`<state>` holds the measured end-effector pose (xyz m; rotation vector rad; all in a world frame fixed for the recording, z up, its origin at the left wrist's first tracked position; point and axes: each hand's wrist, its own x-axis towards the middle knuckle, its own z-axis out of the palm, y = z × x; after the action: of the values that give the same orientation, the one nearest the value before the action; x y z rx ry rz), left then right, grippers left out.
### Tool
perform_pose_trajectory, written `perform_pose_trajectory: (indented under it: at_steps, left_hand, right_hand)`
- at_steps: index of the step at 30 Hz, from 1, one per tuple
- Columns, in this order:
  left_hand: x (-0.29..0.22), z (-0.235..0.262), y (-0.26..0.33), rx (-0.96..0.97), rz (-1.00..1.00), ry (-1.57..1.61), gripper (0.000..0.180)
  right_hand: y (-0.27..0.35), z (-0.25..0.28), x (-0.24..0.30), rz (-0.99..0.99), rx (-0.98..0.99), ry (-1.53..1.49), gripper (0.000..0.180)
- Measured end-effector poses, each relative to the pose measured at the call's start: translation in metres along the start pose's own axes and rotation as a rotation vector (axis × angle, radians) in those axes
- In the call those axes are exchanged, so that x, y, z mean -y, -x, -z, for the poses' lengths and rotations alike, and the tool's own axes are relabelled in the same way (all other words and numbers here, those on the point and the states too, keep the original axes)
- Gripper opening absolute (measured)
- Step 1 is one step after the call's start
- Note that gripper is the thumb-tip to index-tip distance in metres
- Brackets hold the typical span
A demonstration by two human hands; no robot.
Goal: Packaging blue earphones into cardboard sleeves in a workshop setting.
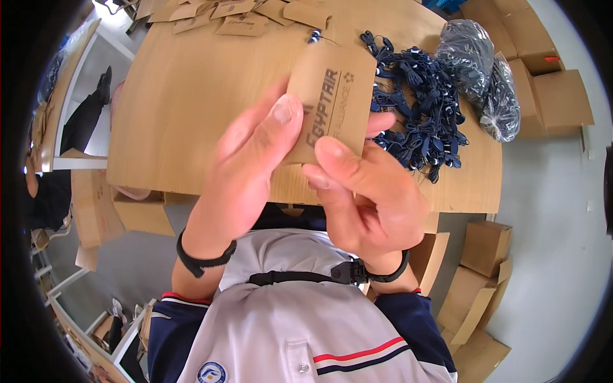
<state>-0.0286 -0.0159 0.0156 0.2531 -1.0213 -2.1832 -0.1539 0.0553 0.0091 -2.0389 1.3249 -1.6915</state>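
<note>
Between both hands, up above the table, is a small brown kraft-paper packet (354,76) with dark print on its face. My left hand (252,143) grips its left side, thumb lying on the front and fingers behind. At the lower right corner my right hand (373,191) pinches it, the thumb in front and a fingertip showing past the right edge. Whether anything is inside the packet cannot be seen. Just right of it lies a heap of navy-blue corded earphones (424,108), tied in small bundles. One loose blue-and-white piece (315,36) rests beyond the packet.
Several similar brown packets (246,24) are strewn along the far left of the wooden table (191,96). Two clear plastic bags (465,54) of dark bundles stand at its right. Cardboard boxes (485,249) sit on the floor to the right. A seated person's leg (86,118) shows at left.
</note>
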Motion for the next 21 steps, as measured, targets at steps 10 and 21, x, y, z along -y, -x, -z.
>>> perform_pose_trajectory:
  at_steps: [10,21]
  left_hand:
    - [0.002,-0.017,0.017,-0.280,-0.791,-1.018,0.030]
    - [-0.027,0.007,0.000,0.663,-1.156,-1.748,0.027]
  right_hand:
    - [-0.016,-0.003,0.021,-0.174,-0.275,-0.348,0.017]
    - [-0.023,0.023,0.016,-0.763,0.030,-0.792,0.070]
